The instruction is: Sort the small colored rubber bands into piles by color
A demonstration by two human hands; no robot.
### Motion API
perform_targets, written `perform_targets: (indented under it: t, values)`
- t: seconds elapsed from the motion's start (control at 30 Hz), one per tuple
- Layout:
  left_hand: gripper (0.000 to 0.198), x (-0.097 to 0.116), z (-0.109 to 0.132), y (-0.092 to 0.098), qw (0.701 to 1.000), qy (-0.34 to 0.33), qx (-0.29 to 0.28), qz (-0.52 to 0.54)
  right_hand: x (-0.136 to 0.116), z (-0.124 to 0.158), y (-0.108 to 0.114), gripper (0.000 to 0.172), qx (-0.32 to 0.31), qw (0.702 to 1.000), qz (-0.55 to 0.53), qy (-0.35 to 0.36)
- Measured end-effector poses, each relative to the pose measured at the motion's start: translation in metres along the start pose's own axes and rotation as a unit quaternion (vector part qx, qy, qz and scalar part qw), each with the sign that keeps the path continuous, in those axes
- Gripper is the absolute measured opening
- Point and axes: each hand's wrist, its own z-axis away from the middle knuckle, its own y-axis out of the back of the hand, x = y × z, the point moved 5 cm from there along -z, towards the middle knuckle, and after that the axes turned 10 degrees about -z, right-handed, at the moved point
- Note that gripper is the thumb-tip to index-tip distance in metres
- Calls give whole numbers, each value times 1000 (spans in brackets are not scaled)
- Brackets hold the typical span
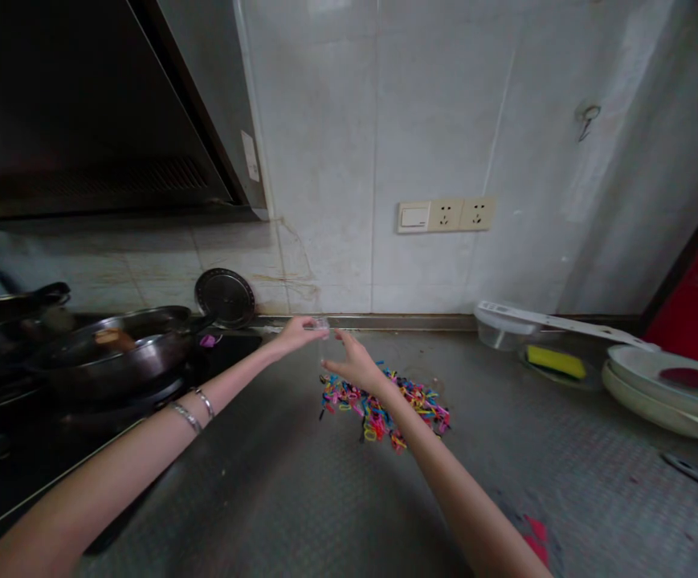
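Observation:
My left hand [298,334] is closed on the upper edge of a small clear plastic container [321,325], which is see-through, so its exact shape is hard to make out. From the other side my right hand [357,366] reaches in, thumb and forefinger curved around the container's lower part. Both hands hover above the grey counter. Under and beside my right wrist lies a loose pile of small multicoloured elastic bands [378,411]. Two silver bracelets [195,411] circle my left wrist.
At left, a metal pan [161,357] sits on the black stove [41,457], with a round dark perforated disc [225,297] behind. To the right are a clear tub [502,331], a yellow sponge [557,361], stacked pale dishes [643,397] and a dark handle [695,475]. Sockets [460,214] are on the wall.

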Motion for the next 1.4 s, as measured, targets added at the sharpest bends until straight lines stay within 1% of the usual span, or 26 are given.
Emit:
perform_targets:
  t: [0.07,0.13,0.2,0.27,0.3,0.33,0.37,0.4,0.43,0.47,0.5,0.53,0.6,0.67,0.77,0.87,0.97,1.07,1.17,1.27,1.4]
  values:
    - [38,18,6,-7,998,-5,-10,56,8,1,-1,64,-8,1000,-14,-22]
    - [39,27,11,-11,996,0,-16,88,18,2,-2,59,-21,997,-32,-65]
    - [41,27,12,-14,992,-7,-41,116,26,3,-1,53,-26,994,-42,-99]
    - [44,14,10,-15,986,-11,-83,144,29,3,2,50,-19,993,-44,-108]
    - [47,2,7,-14,983,-4,-102,150,29,2,5,50,-12,993,-43,-109]
    - [48,-15,5,-12,985,20,-110,132,28,2,8,50,-5,993,-44,-109]
    - [48,-36,3,-5,991,55,-90,84,26,1,12,50,1,993,-47,-109]
    - [47,-57,1,2,994,82,-68,3,24,0,15,50,6,993,-50,-108]
    - [45,-78,0,10,989,98,-54,-96,22,-1,18,50,9,993,-53,-108]
    - [45,-98,0,17,971,114,-54,-204,20,-2,20,50,12,993,-54,-106]
    - [45,-117,2,23,942,132,-64,-300,17,-3,23,50,14,993,-53,-103]
    - [43,-135,4,29,912,146,-78,-375,15,-4,24,50,14,994,-51,-99]
    - [41,-161,8,42,860,154,-89,-478,10,-5,27,51,16,995,-43,-88]
    - [41,-180,13,53,846,171,-91,-496,5,-5,28,52,16,996,-35,-75]
    - [36,-199,17,68,836,193,-97,-504,1,-5,29,51,13,998,-22,-62]
    - [36,-214,18,80,830,211,-108,-505,-2,-4,29,51,9,998,-13,-58]
    - [39,-226,20,86,826,221,-116,-505,-4,-5,30,52,6,998,-15,-59]
    - [31,-232,23,88,823,236,-117,-504,-8,-5,31,52,4,998,-21,-58]
    - [24,-233,27,88,821,251,-110,-501,-9,-4,32,52,0,998,-30,-56]
    - [21,-230,30,88,822,258,-95,-498,-8,-4,32,51,-1,998,-37,-57]
    - [17,-224,32,90,832,252,-68,-489,-5,-4,33,51,1,998,-38,-58]
